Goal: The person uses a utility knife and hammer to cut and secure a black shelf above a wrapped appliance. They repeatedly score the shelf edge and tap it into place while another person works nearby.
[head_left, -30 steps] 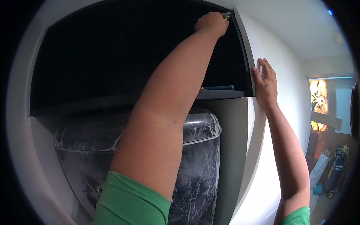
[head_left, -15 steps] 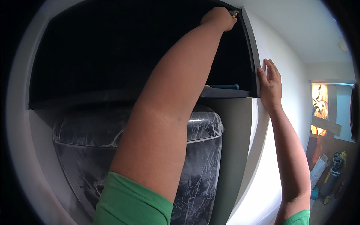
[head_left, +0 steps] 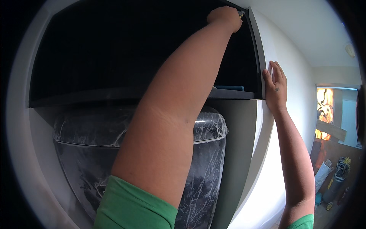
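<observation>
My left arm reaches up across the dark cabinet opening. At its upper right corner, my left hand is closed around a small grey-and-yellow tool. Only the tool's end shows, close to the inner side of the dark frame strip; its exact kind is hidden by my fingers. Lower on the right, my right hand rests open against the white side wall, fingers pointing up and thumb by the outer edge of the strip.
A blue object lies on the dark shelf along the cabinet's bottom. Below stands a dark appliance wrapped in clear plastic film. Far right, a wheeled grey-and-black machine and a white sack stand on the floor beside a wooden board.
The view has shifted slightly. My left hand remains at the upper right corner with the tool, and my right hand keeps its place on the wall.
</observation>
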Motion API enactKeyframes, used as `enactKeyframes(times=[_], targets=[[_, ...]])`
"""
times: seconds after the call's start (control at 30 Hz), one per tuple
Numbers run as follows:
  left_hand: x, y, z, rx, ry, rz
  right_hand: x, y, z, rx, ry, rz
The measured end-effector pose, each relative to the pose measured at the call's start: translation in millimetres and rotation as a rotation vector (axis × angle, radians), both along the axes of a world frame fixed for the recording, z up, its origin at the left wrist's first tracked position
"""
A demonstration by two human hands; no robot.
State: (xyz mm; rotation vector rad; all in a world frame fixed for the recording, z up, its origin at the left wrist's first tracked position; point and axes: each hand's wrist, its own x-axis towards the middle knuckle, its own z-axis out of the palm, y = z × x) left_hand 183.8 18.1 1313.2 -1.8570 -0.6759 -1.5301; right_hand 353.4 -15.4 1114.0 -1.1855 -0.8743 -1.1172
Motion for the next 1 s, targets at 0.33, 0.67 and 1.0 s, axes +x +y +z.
enactKeyframes(times=[0.33,0.67,1.0], targets=[[-27,-33,-12,-0.013,0.091,0.131,1,0,1,0.015,-0.007,0.048],[-105,-31,-66,0.177,0.173,0.298,0,-4,-2,0.001,0.01,0.049],[-179,15,-106,0.109,0.188,0.285,-3,-33,117,0.146,-0.38,0.001]])
